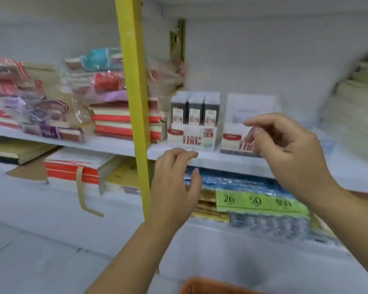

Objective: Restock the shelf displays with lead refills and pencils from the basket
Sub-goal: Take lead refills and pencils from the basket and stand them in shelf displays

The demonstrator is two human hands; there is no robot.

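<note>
Both hands are raised before the white shelf [221, 160]. The left hand [174, 183], fingers loosely spread and empty, hovers at the shelf's front edge just below the left display box [191, 137], which carries three dark lead refill packs [194, 111]. The right hand [285, 149], fingers loosely curled with nothing visible in them, covers part of the right display box [234, 143]. A yellow upright [134, 102] stands just left of the left hand, with wrapped notebook stacks [40, 107] beyond it. A green price label [261, 201] lies below the shelf. Bare shelf runs right toward a cream stack [353, 115]. The orange basket [210, 287] is cut off at the bottom edge.
</note>
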